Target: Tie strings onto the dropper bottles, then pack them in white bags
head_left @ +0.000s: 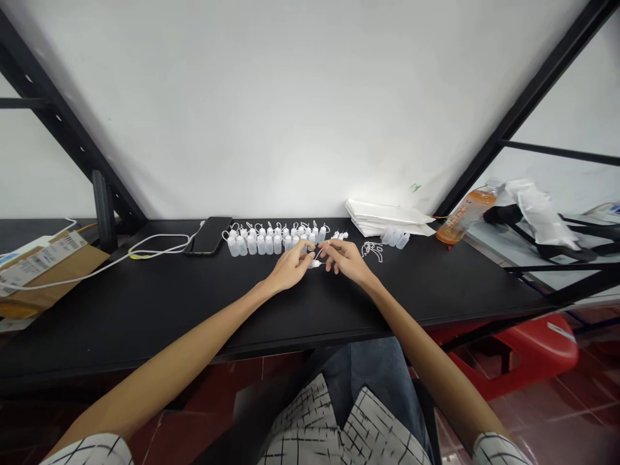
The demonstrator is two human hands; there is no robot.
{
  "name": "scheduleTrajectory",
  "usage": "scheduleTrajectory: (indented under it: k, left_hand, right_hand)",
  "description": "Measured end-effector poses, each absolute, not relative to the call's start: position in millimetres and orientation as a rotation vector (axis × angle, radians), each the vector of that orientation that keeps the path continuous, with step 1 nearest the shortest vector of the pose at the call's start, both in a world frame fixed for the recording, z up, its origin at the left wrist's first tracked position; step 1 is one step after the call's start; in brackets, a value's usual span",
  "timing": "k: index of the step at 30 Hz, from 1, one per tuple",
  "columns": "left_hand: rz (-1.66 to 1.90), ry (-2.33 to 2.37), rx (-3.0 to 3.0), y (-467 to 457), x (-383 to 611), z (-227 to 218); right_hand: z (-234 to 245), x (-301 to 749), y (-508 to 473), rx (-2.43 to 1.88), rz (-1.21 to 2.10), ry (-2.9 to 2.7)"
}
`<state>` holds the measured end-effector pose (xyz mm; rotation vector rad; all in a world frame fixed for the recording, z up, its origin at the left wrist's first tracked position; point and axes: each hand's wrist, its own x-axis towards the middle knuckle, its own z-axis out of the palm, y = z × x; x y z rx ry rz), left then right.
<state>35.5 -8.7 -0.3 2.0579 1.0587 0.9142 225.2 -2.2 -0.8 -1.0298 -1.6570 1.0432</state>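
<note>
Working with both hands close together above the black worktop (169, 294). Bending the fingers of the left hand (290, 266) toward a small white piece (315, 263), apparently pinching it at the gap between the two sets of fingers. Curling the fingers of the right hand (345, 259) just beside it, next to a thin white strand (318, 254); cannot tell whether gripping, touching or merely near. Beyond the left fingers and spreading out to their left, standing upright in close rows: white-capped bottles (268, 245), many showing white loops at the neck. Judging from the caps and loops, seemingly the finished share, and clearly the larger one. Partly hidden behind the left fingers at the near end of the rows, so impossible to count. Apparently in progress: only the small white piece at the fingers. Seemingly left: a few small white fittings (340, 235) just beyond the right fingers, a tangle of white cords (372, 250) near them on the right, and, farther right, a few clear bottles (397, 237), apparently lying down and without caps. Behind these, farther from the fingers, white sheets (387, 217). Well apart to the left of the left fingers, past the rows, a dark phone (209, 234).
</note>
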Motion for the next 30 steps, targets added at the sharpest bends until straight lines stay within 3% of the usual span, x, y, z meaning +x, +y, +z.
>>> scheduleTrajectory:
  k: [30]
  left_hand:
    - [0.911, 0.992, 1.912, -5, 41, -5]
  right_hand:
    - [10, 235, -5, -0.937, 1.242, -1.506]
